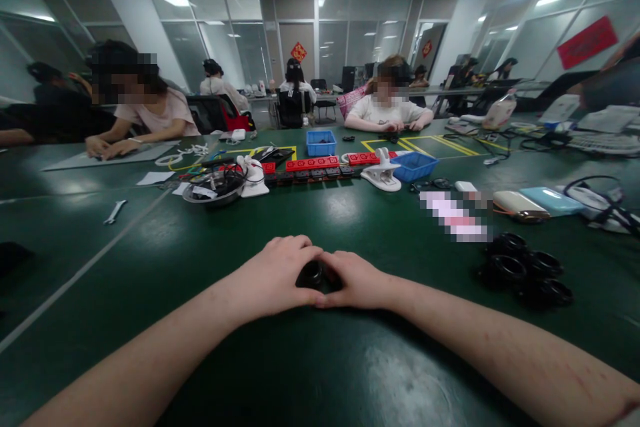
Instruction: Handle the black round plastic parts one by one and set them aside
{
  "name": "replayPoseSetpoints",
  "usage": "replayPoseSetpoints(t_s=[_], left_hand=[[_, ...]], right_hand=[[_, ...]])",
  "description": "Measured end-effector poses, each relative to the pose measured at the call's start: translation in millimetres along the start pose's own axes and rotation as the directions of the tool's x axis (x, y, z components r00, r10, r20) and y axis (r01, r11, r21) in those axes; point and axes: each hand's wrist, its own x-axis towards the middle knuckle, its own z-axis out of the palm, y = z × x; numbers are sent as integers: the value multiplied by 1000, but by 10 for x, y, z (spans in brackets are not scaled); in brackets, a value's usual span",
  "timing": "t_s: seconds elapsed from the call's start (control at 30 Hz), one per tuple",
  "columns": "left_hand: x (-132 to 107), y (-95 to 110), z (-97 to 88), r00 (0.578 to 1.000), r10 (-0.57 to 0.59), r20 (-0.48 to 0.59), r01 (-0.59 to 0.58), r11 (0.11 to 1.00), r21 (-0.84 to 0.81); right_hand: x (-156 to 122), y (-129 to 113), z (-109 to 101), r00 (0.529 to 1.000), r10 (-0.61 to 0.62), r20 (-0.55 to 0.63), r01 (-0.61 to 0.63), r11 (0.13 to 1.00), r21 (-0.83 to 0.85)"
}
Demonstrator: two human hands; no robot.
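Observation:
A small black round part with a ring-shaped opening (314, 272) is between my hands, low over the green table (350, 360). My left hand (280, 273) curls around it from the left, fingers bent over its far side and thumb in front. From the right, my right hand (357, 278) closes in, its thumb and fingertips meeting those of the left. Much of the part is hidden by my fingers. Farther right, several black ring-shaped parts (507, 268) lie in a loose pile.
Ahead stand a red power strip (313, 164), a white clip base (383, 173), a blue basket (415, 165) and a round tray (215, 197) with cables. A wrench (116, 211) lies left. A power bank (521, 203) sits right. Two people work across the table.

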Motion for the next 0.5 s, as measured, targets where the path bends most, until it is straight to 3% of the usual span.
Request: replayPoseSetpoints(t_s=[0.1, 0.27, 0.4, 0.5], left_hand=[[-2, -73, -57, 990, 91, 105, -75, 987, -144], [53, -73, -52, 973, 185, 136, -152, 963, -222], [51, -75, -68, 948, 281, 147, -234, 934, -270], [49, -41, -72, 957, 246, 154, -205, 948, -243]], right_hand=[[10, 60, -85, 993, -67, 95, 59, 994, 91], [30, 103, -123, 984, -25, 176, 6, 994, 107], [18, 59, -100, 988, -44, 147, 38, 998, 40], [2, 8, -55, 995, -35, 95, 42, 996, -78]])
